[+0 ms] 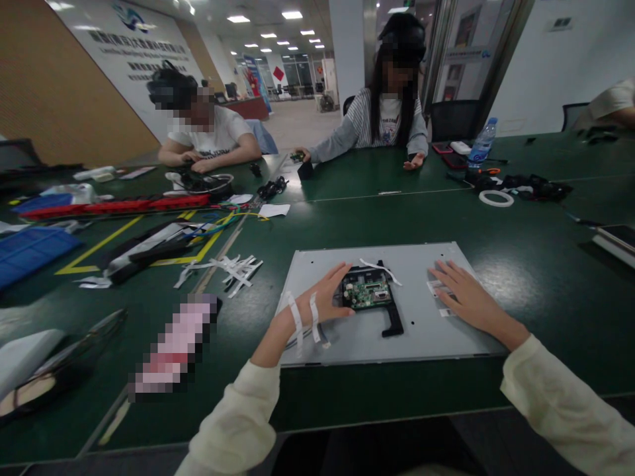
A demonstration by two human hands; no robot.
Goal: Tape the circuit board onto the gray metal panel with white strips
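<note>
A flat grey panel (347, 347) lies on the green table in front of me. On its middle sits a green circuit board (367, 292) in a black bracket (394, 320). My left hand (322, 297) is at the board's left edge, thumb and fingers apart around that side; whether it touches is unclear. Two white tape strips (314, 317) lie across my left wrist and the back of the hand. My right hand (459, 294) rests with fingers spread on the panel's right side, partly over a label (439, 289). A loose white strip (381, 270) curves over the bracket's top.
Left of the panel are a pile of white strips (238, 272) and a pink phone-like object (173, 347), blurred. A tape roll (496, 199), a water bottle (482, 144) and dark cables stand farther right. Blue trays (34, 251) lie left. Two people sit across the table.
</note>
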